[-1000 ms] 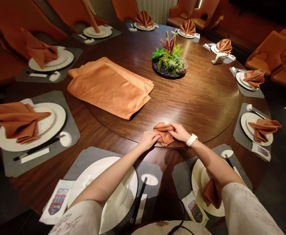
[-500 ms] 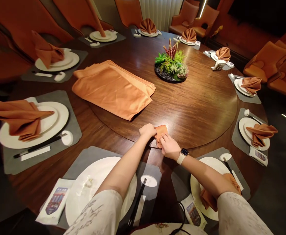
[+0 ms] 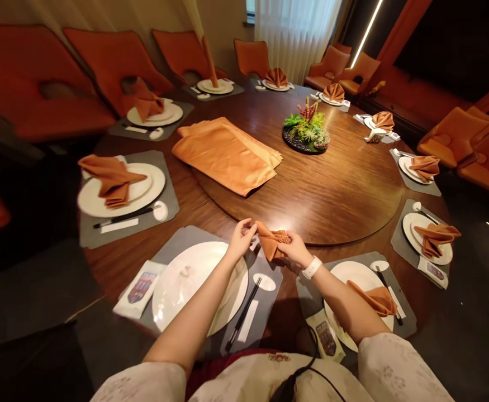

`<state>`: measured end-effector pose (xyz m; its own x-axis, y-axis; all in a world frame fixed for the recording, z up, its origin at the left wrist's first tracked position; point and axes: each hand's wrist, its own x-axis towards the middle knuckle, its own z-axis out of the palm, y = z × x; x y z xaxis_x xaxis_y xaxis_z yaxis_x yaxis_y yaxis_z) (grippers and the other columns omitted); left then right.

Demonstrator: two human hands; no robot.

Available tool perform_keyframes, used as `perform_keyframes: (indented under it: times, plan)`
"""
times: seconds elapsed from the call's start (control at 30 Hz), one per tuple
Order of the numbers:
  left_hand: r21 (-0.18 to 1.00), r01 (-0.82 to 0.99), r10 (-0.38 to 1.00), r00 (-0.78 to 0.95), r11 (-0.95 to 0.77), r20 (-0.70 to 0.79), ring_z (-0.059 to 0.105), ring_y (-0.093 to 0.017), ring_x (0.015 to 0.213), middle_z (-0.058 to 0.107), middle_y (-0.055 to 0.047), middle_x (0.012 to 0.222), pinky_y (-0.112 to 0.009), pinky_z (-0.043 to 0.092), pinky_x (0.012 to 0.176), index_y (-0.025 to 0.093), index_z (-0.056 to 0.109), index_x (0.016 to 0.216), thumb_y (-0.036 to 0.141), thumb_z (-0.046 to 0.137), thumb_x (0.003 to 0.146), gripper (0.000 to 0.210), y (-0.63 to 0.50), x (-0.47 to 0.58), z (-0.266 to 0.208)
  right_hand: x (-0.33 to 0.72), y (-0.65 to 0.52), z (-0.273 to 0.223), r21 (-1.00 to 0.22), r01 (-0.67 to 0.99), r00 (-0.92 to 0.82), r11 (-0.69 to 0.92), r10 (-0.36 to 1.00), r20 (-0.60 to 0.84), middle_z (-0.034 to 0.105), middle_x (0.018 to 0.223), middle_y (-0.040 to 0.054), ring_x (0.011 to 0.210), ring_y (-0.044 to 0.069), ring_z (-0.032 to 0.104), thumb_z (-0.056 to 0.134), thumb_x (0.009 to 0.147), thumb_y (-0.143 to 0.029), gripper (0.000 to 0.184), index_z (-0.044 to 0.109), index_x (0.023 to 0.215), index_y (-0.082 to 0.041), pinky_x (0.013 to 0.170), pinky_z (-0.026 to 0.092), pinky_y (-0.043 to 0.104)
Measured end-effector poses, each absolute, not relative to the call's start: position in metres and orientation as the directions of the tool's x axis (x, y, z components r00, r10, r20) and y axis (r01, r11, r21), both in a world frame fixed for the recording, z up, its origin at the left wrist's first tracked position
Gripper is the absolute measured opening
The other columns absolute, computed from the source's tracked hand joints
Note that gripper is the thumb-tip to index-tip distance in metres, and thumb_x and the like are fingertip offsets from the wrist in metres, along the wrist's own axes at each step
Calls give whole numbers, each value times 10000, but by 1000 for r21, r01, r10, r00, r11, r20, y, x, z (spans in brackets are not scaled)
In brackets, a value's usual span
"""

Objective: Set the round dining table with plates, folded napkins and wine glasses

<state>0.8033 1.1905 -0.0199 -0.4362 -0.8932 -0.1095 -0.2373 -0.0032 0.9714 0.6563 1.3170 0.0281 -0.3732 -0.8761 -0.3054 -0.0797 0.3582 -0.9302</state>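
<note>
A folded orange cloth napkin (image 3: 270,240) is held between my hands above the table edge. My right hand (image 3: 297,250) grips its gathered, pleated end. With thumb and fingers, my left hand (image 3: 240,240) pinches the napkin's left edge; the exact contact is small to see. Below my left arm lies a white plate (image 3: 179,290) with no napkin on it, on a grey placemat (image 3: 194,231). Black chopsticks (image 3: 244,315) and a small white spoon rest (image 3: 264,282) are right of that plate. Behind my hands, a stack of flat orange napkins (image 3: 227,156) lies on the turntable.
A planter of succulents (image 3: 307,131) stands on the wooden turntable (image 3: 353,190). Place settings with folded napkins ring the table, including a nearby plate (image 3: 340,285) under my right forearm. Orange chairs (image 3: 118,67) surround the table. A dark cord (image 3: 311,363) hangs at my front.
Both hands have lifted the napkin slightly off the turntable edge and turned it, its pleats now bunched in my right hand. The view has shifted, showing more of the room on the left.
</note>
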Motion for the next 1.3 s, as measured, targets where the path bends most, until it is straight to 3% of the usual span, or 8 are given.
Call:
perform_keyframes:
  times: [0.07, 0.17, 0.33, 0.47, 0.6, 0.77, 0.9, 1.3]
  plan:
    - [968, -122, -811, -530, -218, -249, 680, -221, 967, 683, -142, 1199, -356, 554, 841, 179, 540, 1354, 690, 532, 867, 706, 1210, 841, -15, 687, 1340, 33, -890, 290, -206, 352, -885, -418, 731, 983, 57, 802, 183, 705, 690, 711, -268, 358, 643, 1051, -167, 677, 579, 282]
    - [912, -37, -712, -612, -408, -344, 686, -222, 831, 737, -111, 947, -336, 543, 757, 140, 656, 1154, 817, 561, 770, 784, 1236, 887, -9, 733, 1367, 34, -734, 519, 9, 437, -862, -507, 712, 832, 2, 671, 135, 685, 719, 686, -277, 345, 636, 1008, -186, 602, 576, 242]
    - [897, -175, -794, -418, -406, -441, 593, -180, 622, 637, -42, 664, -293, 453, 590, 161, 600, 699, 822, 650, 655, 664, 1245, 943, -19, 797, 1369, 26, -567, 545, 137, 618, -732, -667, 738, 831, -5, 708, 146, 713, 662, 680, -153, 345, 613, 1017, -206, 635, 617, 272]
    - [917, -233, -906, -200, -325, -372, 650, -241, 900, 707, -95, 949, -340, 505, 778, 164, 642, 875, 781, 559, 731, 639, 1233, 980, -33, 841, 1345, 10, -501, 657, 57, 564, -699, -713, 760, 866, -2, 819, 140, 720, 595, 716, -92, 257, 621, 947, -202, 739, 624, 262]
    - [907, -267, -902, -199, -327, -384, 626, -285, 1115, 692, -146, 1188, -389, 485, 958, 152, 663, 1019, 756, 476, 799, 669, 1229, 1004, -37, 872, 1327, -9, -489, 741, -34, 460, -701, -712, 764, 881, -14, 853, 128, 711, 565, 779, -73, 228, 634, 948, -210, 787, 617, 251]
    - [903, -352, -846, -375, -248, -379, 627, -305, 1097, 711, -140, 1153, -423, 458, 1020, 143, 692, 1009, 769, 408, 833, 709, 1227, 1018, -26, 881, 1324, -21, -476, 743, -16, 471, -698, -716, 770, 915, -2, 827, 130, 717, 610, 909, -217, 133, 665, 1029, -225, 754, 597, 242]
    - [931, -297, -856, -403, -213, -324, 620, -299, 1051, 718, -103, 1085, -412, 495, 941, 171, 682, 964, 805, 396, 823, 710, 1211, 1029, -16, 875, 1329, -19, -431, 750, 27, 502, -674, -738, 767, 987, 31, 894, 156, 728, 563, 979, -424, 245, 673, 1061, -221, 814, 595, 293]
    - [923, -283, -895, -290, -259, -340, 644, -280, 1075, 712, -125, 1169, -381, 513, 941, 150, 668, 1099, 747, 543, 775, 690, 1180, 1052, -36, 869, 1342, -36, -545, 625, -58, 558, -663, -746, 735, 1020, 35, 812, 122, 721, 503, 1012, -404, 228, 629, 1093, -233, 680, 595, 233]
